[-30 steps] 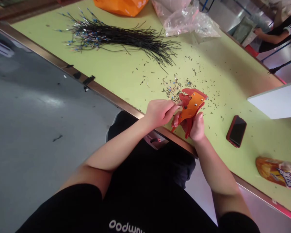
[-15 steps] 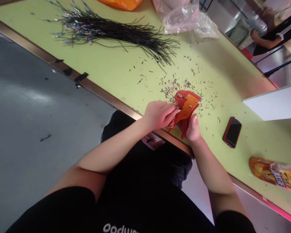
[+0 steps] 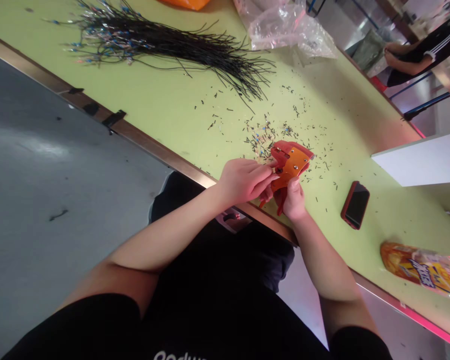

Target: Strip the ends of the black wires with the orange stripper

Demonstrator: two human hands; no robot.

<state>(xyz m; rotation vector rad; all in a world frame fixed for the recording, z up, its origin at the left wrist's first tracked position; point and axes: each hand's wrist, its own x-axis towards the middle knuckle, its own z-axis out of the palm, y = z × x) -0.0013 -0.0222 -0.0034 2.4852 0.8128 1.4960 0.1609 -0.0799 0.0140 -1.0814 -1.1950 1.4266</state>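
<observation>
Riveted orange-and-red wire stripper [image 3: 296,159]: grasped in right hand [image 3: 294,200], near edge of smooth green tabletop [image 3: 165,110]. Left hand [image 3: 242,183]: fingers bunched beside stripper; cannot tell contents. Thin black wires [image 3: 183,47] bundled beyond.

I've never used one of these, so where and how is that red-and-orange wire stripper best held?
Probably by both handles, with the right hand coming from its own side. The wire stripper tilts so that they run back toward the person, its bulkier head facing away. Gripped so, the head stays mostly uncovered for the left hand.
</observation>
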